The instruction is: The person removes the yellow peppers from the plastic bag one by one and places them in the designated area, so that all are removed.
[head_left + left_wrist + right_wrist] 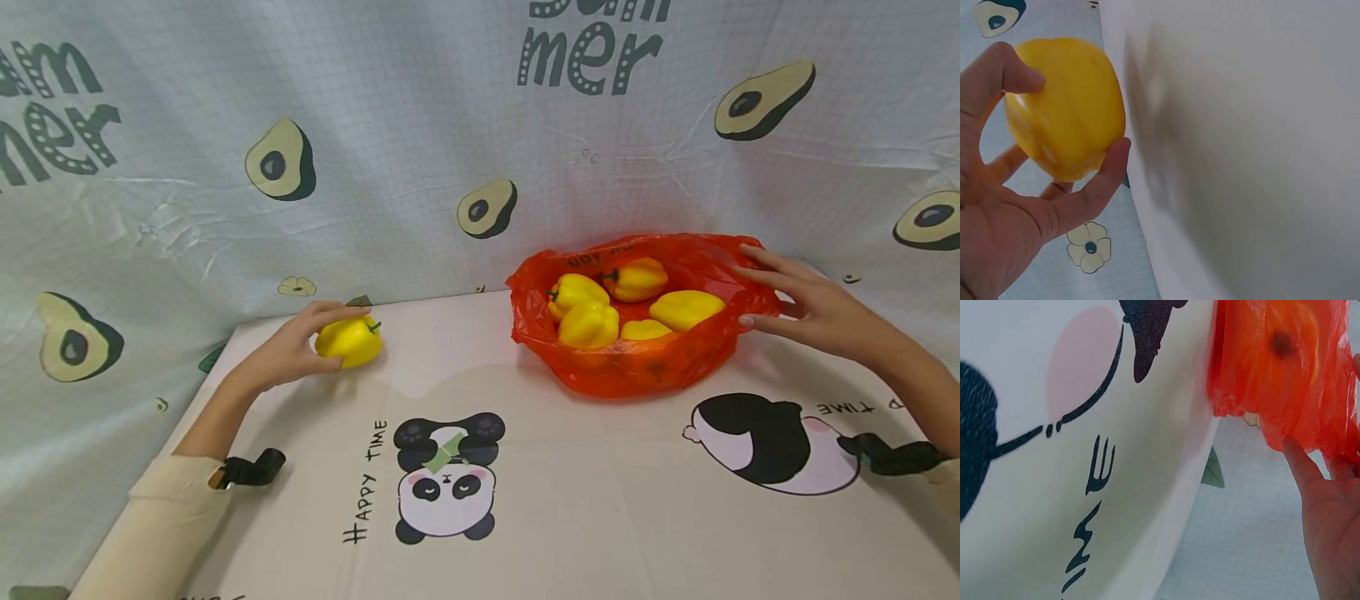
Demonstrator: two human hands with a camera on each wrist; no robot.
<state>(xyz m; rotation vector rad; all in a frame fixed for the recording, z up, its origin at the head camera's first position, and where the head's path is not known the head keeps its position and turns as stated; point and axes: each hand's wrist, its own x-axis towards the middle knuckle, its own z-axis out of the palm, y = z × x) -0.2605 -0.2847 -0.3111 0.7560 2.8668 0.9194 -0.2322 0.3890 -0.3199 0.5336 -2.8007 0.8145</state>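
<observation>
At the back left of the table, my left hand (288, 348) grips a yellow bell pepper (350, 342) between thumb and fingers. The pepper's green stem points right, and its shadow falls on the cloth close by. To the right, a red plastic bag (630, 372) stands with its mouth spread wide. Several yellow bell peppers (686, 309) lie inside it, some partly hidden by the front wall. Against the bag's right side rests my right hand (825, 312), fingers spread and thumb lower. The right wrist view has the thumb (1302, 464) touching the bag's edge.
A pale tablecloth (570, 500) printed with a panda and lettering covers the table. Behind it hangs a white curtain (375, 208) with avocado prints, close to the bag's back side. Both wrists wear a black device (255, 468).
</observation>
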